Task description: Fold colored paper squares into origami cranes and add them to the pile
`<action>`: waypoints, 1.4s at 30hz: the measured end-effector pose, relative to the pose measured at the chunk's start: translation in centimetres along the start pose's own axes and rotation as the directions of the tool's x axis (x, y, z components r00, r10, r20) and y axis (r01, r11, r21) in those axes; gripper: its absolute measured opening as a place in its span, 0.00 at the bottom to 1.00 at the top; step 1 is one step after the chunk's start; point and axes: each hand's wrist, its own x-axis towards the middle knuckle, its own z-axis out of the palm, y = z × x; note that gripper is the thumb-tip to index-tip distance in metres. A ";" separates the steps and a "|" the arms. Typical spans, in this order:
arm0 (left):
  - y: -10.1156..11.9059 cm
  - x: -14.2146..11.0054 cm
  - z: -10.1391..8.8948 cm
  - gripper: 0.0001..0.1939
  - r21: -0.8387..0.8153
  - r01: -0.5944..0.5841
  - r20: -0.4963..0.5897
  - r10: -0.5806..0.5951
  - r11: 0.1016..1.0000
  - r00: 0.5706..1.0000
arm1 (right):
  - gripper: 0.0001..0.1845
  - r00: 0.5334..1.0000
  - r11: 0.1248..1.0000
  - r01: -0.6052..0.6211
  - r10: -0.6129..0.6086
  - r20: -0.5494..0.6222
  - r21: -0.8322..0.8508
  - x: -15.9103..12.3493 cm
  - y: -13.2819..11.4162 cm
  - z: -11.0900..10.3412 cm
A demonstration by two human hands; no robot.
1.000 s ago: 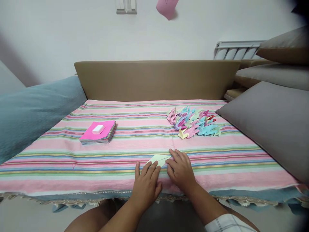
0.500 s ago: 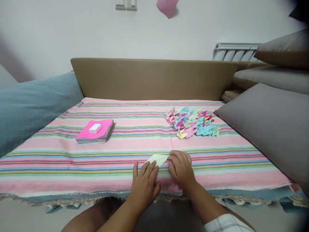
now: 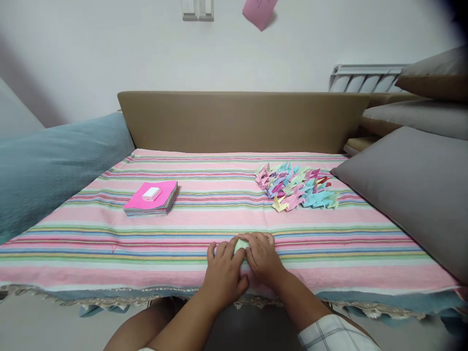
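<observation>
A small piece of pale green folded paper [image 3: 240,245] lies on the striped cloth near its front edge, mostly covered by fingers. My left hand [image 3: 225,273] holds it from the left, index and middle fingertips pressed on it and the thumb bent off to the side. From the right, my right hand [image 3: 262,256] grips the paper's far side with curled fingers, its thumb close to the left fingertips. Farther off to the right lies a cluster of folded paper cranes [image 3: 298,187] in pink, blue, purple, yellow and green.
A stack of coloured paper squares [image 3: 135,207] at the left carries a white eraser-like block [image 3: 151,194]. The striped cloth [image 3: 212,204] is bounded by a blue cushion [image 3: 66,170], a brown backrest [image 3: 237,122] and grey pillows [image 3: 409,185].
My right hand has moved left over the paper, up against my left hand. Less of the paper shows. The view has shifted slightly.
</observation>
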 end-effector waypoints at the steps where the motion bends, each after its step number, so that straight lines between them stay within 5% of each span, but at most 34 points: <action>1: 0.0 0.1 0.0 0.23 0.005 0.004 0.011 -0.004 1.000 1.000 | 0.18 1.000 1.000 -0.011 0.011 -0.001 -0.005 0.0 0.0 0.0; 13: -0.1 0.2 -0.1 0.22 0.037 0.007 0.026 -0.008 0.999 1.000 | 0.13 0.958 0.966 -0.253 0.242 -0.156 -0.050 -0.4 1.7 -1.1; 16: -0.2 0.1 0.0 0.21 0.019 0.007 0.022 -0.008 1.000 1.000 | 0.13 0.985 0.996 -0.092 0.088 -0.151 -0.019 -0.6 2.2 -1.7; 20: -0.5 0.1 -0.1 0.19 -0.020 0.001 0.000 -0.001 1.000 1.000 | 0.12 0.991 0.990 0.134 -0.134 0.002 0.042 -0.7 2.4 -2.0; 26: -2.0 0.9 -0.3 0.07 -0.160 -0.018 -0.080 0.005 0.987 0.997 | 0.09 0.992 0.993 0.094 -0.100 0.074 0.074 -0.3 2.6 -1.9; 42: -3.8 1.9 -0.1 0.04 -0.229 -0.056 -0.088 0.037 0.972 0.995 | 0.06 0.995 0.996 0.036 -0.043 0.092 0.082 -0.2 2.2 -1.7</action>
